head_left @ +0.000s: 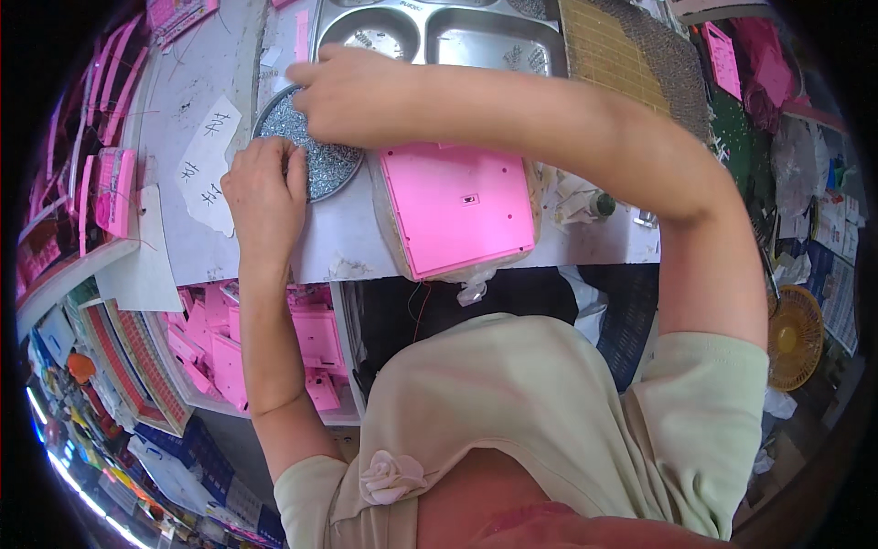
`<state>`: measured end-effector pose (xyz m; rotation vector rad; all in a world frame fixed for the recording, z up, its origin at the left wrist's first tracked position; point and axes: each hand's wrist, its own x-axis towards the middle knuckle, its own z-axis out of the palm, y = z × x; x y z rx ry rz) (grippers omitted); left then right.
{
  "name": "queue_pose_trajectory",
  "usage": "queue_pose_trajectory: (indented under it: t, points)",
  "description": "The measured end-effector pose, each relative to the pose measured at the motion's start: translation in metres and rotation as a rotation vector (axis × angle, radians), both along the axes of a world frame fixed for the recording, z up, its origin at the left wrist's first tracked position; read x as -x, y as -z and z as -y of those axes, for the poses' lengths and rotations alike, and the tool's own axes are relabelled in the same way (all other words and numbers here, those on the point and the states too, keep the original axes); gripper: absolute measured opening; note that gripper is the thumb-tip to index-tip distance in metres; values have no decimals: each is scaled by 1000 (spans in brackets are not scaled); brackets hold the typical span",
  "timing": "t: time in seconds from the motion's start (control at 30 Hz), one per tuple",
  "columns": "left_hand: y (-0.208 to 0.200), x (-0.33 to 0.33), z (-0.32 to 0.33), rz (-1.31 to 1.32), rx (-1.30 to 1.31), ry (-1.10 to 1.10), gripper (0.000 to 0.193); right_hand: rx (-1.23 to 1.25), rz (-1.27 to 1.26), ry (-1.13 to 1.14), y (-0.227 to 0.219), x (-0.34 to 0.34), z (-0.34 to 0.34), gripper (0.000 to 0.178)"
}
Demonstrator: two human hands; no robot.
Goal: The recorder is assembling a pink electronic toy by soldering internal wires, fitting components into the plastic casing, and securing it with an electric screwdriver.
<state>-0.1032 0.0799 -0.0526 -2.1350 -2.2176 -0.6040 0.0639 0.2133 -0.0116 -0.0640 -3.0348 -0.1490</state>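
A round dish (329,174) full of small silvery metal pieces, which look like screws, stands on the table. My left hand (265,188) is at its near left edge, fingers curled in and thumb close to them; whatever they hold is hidden. Reaching across from the right, my right hand (352,96) is over the dish's far side, smeared by motion, and its fingertips cannot be made out clearly. A flat pink plastic panel (476,220) with small holes lies right of the dish on a clear plastic bag, below my right forearm.
Behind my right arm sits a metal compartment tray (498,41) with small parts in it. A torn paper (208,174) with handwriting lies left of the dish. Pink parts hang at the left (114,192) and fill a drawer (352,403) below the table. A small dark-green-topped container (602,204) stands right.
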Motion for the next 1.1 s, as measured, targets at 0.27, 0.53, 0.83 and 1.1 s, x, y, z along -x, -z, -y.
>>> queue_pose_trajectory:
  t: [0.27,0.53,0.83,1.1]
  points:
    - [-21,-9,19,606,81,4,13,69,64,41,10,27,-7,9]
    - [-54,-101,29,444,-26,445,6,493,-415,312,-4,-16,-11,18]
    - [-36,-150,9,-14,26,777,14,1425,-579,834,-20,-203,48,18]
    - [-46,-162,14,-235,116,738,10,937,-534,801,-9,-208,51,15]
